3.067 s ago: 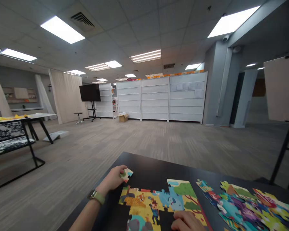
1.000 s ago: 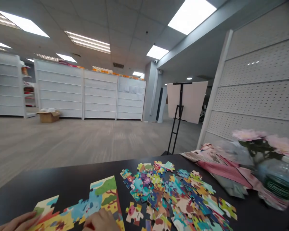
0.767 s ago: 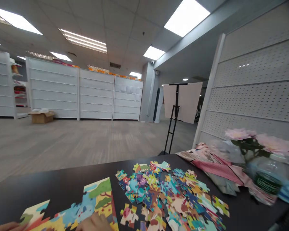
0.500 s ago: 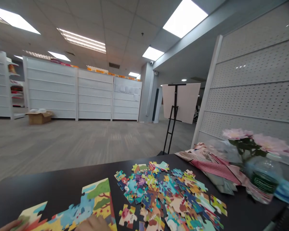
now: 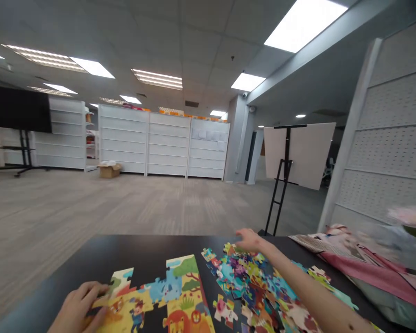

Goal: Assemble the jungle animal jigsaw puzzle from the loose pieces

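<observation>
On the dark table lies a partly joined jigsaw puzzle with a lion, a blue elephant and a tree. My left hand rests at its left side, fingers stretched over the edge pieces and spread. To the right is a heap of loose puzzle pieces. My right hand hovers over the far edge of that heap, fingers apart and bent downward; nothing shows between them. My right forearm hides part of the pieces. A loose piece with a pink-nosed animal lies between puzzle and heap.
Pink and patterned cloth with clear plastic lies at the table's right, beside a blurred pink flower. Beyond the table stand an easel with a board, white shelving, a cardboard box and a black screen.
My right hand has gone from the joined puzzle to the far side of the loose pieces. My left hand remains at the puzzle's left. The view has turned left, bringing the screen into sight.
</observation>
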The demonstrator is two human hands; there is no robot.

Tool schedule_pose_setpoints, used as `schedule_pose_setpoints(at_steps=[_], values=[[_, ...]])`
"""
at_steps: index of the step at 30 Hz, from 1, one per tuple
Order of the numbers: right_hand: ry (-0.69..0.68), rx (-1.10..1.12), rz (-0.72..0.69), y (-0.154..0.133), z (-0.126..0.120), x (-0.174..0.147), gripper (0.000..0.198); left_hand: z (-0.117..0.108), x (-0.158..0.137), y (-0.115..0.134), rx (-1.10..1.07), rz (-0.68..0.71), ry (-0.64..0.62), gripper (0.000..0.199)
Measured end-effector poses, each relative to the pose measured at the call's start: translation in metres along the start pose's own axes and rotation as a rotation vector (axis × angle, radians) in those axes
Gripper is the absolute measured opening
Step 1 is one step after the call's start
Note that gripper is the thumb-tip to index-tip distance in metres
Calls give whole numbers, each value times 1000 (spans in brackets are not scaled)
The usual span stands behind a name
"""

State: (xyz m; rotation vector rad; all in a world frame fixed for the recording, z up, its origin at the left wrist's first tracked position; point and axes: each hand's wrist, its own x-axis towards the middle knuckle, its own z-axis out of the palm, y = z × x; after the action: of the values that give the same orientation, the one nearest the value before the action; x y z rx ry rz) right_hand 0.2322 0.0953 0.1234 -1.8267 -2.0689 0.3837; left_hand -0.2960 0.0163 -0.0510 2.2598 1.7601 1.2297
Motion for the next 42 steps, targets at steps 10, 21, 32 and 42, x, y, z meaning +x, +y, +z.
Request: schedule_pose_setpoints(at_steps=[10, 21, 32, 42], values=[[-156, 211, 13, 20, 11, 18, 24, -38, 3, 39, -58, -316, 47, 40], [-305, 504, -468, -233, 164, 35, 20, -57, 1, 58, 104, -437, -100, 55], [-262, 230, -549, -294, 245, 38, 21, -60, -1, 67, 173, -417, -162, 39], [90, 269, -521, -244, 201, 24, 22, -62, -3, 71, 256, -362, -225, 43]])
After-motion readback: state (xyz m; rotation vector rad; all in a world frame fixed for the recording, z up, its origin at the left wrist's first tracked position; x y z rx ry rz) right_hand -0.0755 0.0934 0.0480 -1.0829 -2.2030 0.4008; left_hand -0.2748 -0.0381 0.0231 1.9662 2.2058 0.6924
